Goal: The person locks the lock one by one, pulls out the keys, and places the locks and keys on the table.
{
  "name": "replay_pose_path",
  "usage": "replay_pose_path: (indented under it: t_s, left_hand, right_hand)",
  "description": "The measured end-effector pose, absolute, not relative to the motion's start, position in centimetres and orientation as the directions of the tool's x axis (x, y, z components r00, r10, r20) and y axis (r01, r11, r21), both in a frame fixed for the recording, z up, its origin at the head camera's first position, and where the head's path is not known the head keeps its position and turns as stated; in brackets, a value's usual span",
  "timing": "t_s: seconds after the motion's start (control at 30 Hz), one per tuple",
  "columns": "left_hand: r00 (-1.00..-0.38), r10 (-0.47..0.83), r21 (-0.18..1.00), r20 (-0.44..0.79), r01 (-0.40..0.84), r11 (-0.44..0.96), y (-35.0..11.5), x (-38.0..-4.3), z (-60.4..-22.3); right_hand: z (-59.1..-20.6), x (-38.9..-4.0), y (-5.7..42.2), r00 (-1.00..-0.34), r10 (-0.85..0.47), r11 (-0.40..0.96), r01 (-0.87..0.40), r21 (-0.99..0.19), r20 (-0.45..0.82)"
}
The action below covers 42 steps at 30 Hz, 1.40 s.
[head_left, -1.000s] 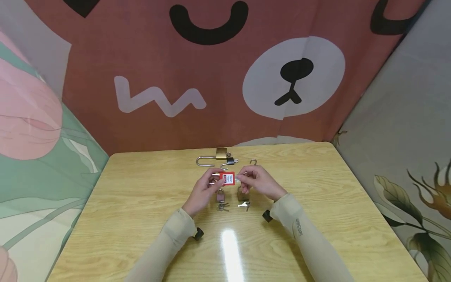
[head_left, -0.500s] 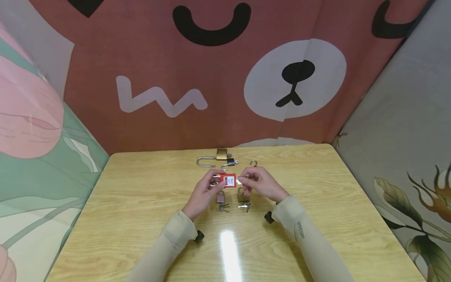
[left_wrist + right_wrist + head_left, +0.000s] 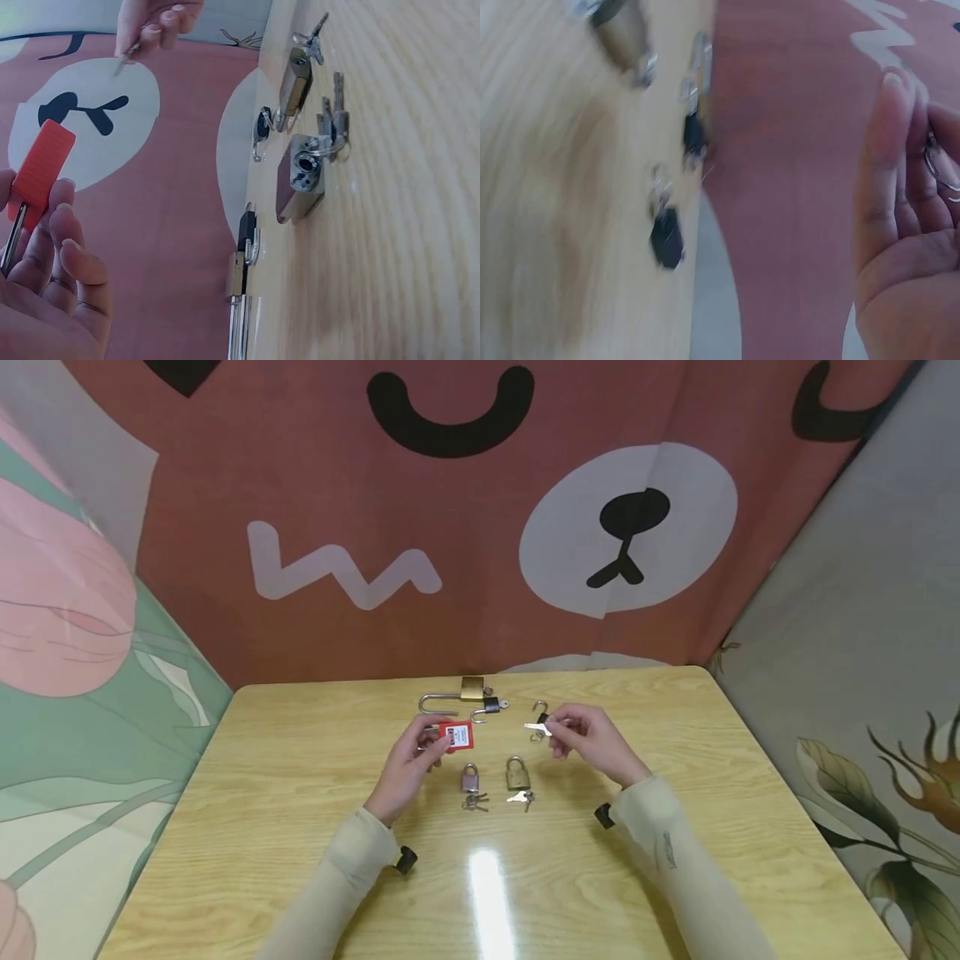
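My left hand (image 3: 405, 772) holds a red padlock (image 3: 462, 736) with a white label above the table, thumb on its face. In the left wrist view, the padlock (image 3: 46, 161) has its metal shackle pointing down toward the palm. To the right, my right hand (image 3: 600, 746) pinches a silver key (image 3: 536, 727) between thumb and fingertips, its tip pointing left, apart from the red padlock. A small key ring (image 3: 934, 159) shows between the right-hand fingers in the right wrist view. Below the hands lie a pinkish padlock (image 3: 470, 779) and a brass padlock (image 3: 517, 774).
Keys (image 3: 476, 802) lie below the pinkish padlock, and more keys (image 3: 520, 797) below the brass one. Farther back are a long-shackle brass padlock (image 3: 472, 688), a small black padlock (image 3: 491, 703) and another black padlock (image 3: 542, 717) behind the right hand. Printed cloth (image 3: 360, 643) hangs behind the table.
The hands have moved apart: the left carries the red padlock left, the right carries the key right, out of the padlock's bottom. The brass padlock below is now uncovered.
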<state>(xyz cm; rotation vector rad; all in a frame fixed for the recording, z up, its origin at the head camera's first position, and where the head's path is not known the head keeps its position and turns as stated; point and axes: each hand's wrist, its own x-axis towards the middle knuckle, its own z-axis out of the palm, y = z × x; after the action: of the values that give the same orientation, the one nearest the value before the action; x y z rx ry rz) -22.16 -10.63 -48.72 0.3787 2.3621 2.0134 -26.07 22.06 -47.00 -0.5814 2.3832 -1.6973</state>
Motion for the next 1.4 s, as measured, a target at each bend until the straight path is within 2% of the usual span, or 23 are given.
replay_pose_path:
  t_s: [0.27, 0.47, 0.6, 0.87, 1.2, 1.4]
  left_hand:
    - [-0.971, 0.199, 0.978, 0.135, 0.163, 0.131, -10.5, -22.0, -48.6]
    - [-0.971, 0.206, 0.978, 0.118, 0.150, 0.145, -10.4, -21.9, -48.5]
    - [-0.970, 0.219, 0.980, 0.106, 0.139, 0.140, -10.2, -21.8, -48.3]
    - [-0.964, 0.250, 0.984, 0.091, 0.125, 0.125, -9.6, -21.5, -47.8]
    - [-0.958, 0.268, 0.984, 0.097, 0.133, 0.118, -9.3, -21.6, -47.8]
    - [-0.954, 0.284, 0.984, 0.095, 0.134, 0.120, -9.0, -21.6, -47.8]
  right_hand:
    - [-48.0, -24.8, 24.1, -0.924, -0.382, 0.510, -0.217, -0.832, 0.007]
    - [-48.8, -24.2, 25.6, -0.907, -0.416, 0.647, -0.248, -0.721, -0.062]
    - [-49.4, -24.2, 26.3, -0.904, -0.422, 0.681, -0.268, -0.682, -0.066]
    - [-50.7, -24.1, 27.0, -0.894, -0.440, 0.673, -0.271, -0.688, -0.078]
    - [-51.3, -24.2, 26.6, -0.916, -0.387, 0.711, -0.225, -0.666, -0.104]
    - [-50.6, -24.1, 26.4, -0.940, -0.340, 0.712, -0.231, -0.663, -0.038]
